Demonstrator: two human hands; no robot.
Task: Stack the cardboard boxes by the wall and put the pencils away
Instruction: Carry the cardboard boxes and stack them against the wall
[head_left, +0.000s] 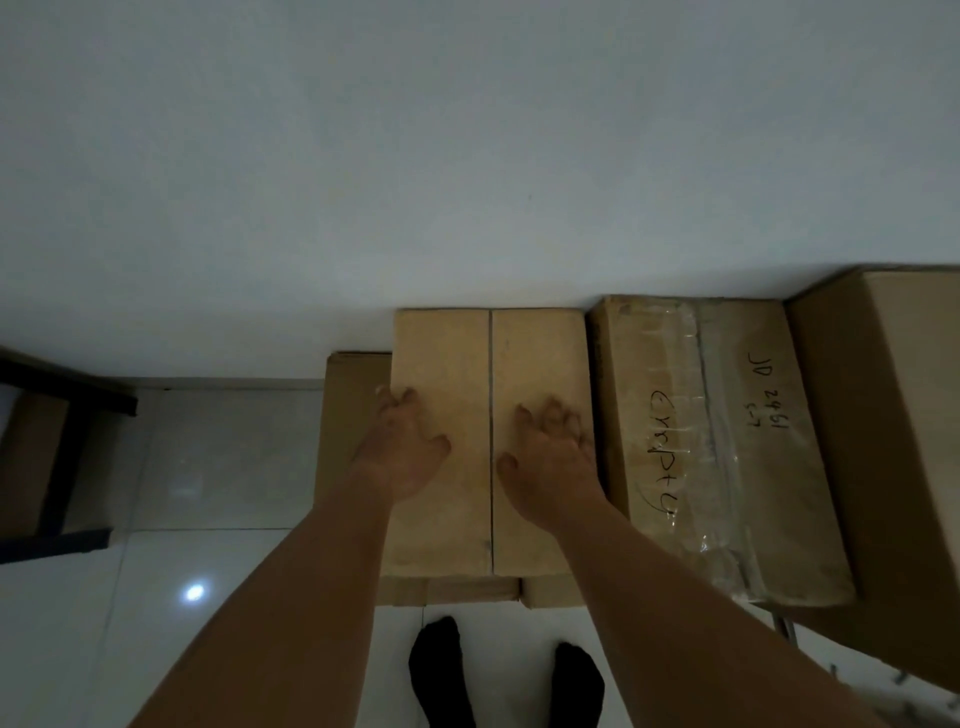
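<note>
At the far left a dark furniture frame (67, 395) stands on the glossy tiled floor (208, 467), near the floor's far edge where it meets the white wall (467, 156). A round spot of light (195, 592) reflects off the tiles further forward.

Next comes the stack. A lower cardboard box (348, 415) sits on the floor against the wall, and its top shows as a strip on the left and along the near side. The top cardboard box (540, 353) lies on it, its far end at the wall, with a straight seam running down the middle of its lid.

The left hand (402, 452) rests palm down on the left half of that lid. Its fingers (405, 400) are loosely spread and reach the box's left edge; they lie on the cardboard and hold nothing. The right hand (550, 462) lies palm down on the right half, its fingers (558, 410) also spread and gripping nothing, close to the box's right edge. Two feet in black socks (441, 670) stand on the floor just in front of the stack.

Just beside the stack on the right is a taped box (727, 467) with handwriting on its lid, also against the wall. A large box (893, 415) rises higher at the far right. Small grey bits (901, 675) lie on the floor in front of it, too blurred to tell.
</note>
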